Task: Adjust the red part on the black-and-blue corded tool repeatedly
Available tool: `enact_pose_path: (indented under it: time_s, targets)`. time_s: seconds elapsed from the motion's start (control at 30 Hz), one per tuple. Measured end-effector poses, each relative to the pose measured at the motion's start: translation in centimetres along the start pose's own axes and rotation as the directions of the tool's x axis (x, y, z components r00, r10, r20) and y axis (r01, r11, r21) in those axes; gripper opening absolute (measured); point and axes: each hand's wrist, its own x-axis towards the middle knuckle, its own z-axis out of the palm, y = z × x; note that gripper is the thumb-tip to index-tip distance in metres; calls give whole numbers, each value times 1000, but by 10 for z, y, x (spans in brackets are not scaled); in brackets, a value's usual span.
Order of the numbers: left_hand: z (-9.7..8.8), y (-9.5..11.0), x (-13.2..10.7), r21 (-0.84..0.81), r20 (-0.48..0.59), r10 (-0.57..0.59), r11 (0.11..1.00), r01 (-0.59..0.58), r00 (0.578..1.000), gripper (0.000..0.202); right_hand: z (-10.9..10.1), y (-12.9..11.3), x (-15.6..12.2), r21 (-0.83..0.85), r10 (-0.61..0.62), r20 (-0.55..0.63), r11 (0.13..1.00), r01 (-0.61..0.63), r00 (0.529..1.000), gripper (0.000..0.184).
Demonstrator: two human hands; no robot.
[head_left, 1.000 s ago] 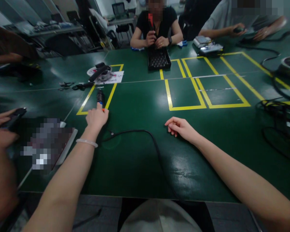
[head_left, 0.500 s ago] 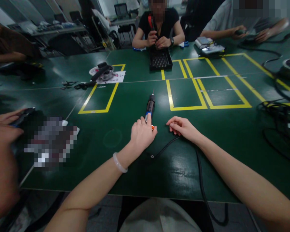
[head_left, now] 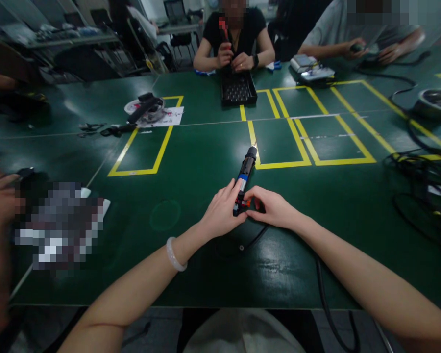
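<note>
Both hands grip the electric screwdriver [head_left: 244,177] on the worktop [head_left: 191,162]: left hand [head_left: 222,213] near its body, right hand [head_left: 272,208] at its base. Its cable [head_left: 321,289] trails off the near edge and could snag, jerking the tip sideways.

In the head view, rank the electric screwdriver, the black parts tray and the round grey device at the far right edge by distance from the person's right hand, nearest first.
1. Electric screwdriver: touched by the right hand, at table centre.
2. Black parts tray: straight ahead, across the table, before the seated person.
3. Round grey device: far right edge, beyond the cables.
</note>
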Motion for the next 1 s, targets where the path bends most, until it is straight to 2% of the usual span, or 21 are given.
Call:
enact_pose_path:
  time_s: [0.13, 0.23, 0.3, 0.37, 0.43, 0.53, 0.7, 1.0]
  targets:
    - [2, -2, 0, -93, 3, 21, 995, -21, 1000, 89, 5, -1, 1, 1, -24, -19, 1000, 24, 1000, 15]
    - [1, 0, 1, -139, -23, 48, 989, -51, 999, 84, 8, -1, 3, 239, 80, -37, 969, -69, 996, 10]
    - [1, 0, 1, -160, -43, 54, 985, -61, 998, 78, 10, -1, 5, 477, 211, 2, 859, -187, 977, 19]
    - [1, 0, 0, -186, -64, 59, 980, -70, 996, 71, 11, -1, 7, 659, 312, 67, 700, -277, 948, 27]
    - [1, -1, 0, -214, -88, 63, 973, -80, 994, 62, 10, -2, 9, 754, 365, 107, 577, -315, 925, 32]
    - [0, -2, -1, -261, -125, 49, 962, -81, 991, 44, 7, -4, 10, 811, 400, 129, 484, -328, 908, 34]
    - [-1, -3, -1, -311, -173, 37, 946, -91, 984, 19, 6, -3, 9, 838, 420, 147, 428, -338, 896, 34]
    - [-3, -5, -1, -328, -145, 36, 941, -83, 989, 17, 7, -1, 9, 845, 422, 143, 418, -332, 895, 35]
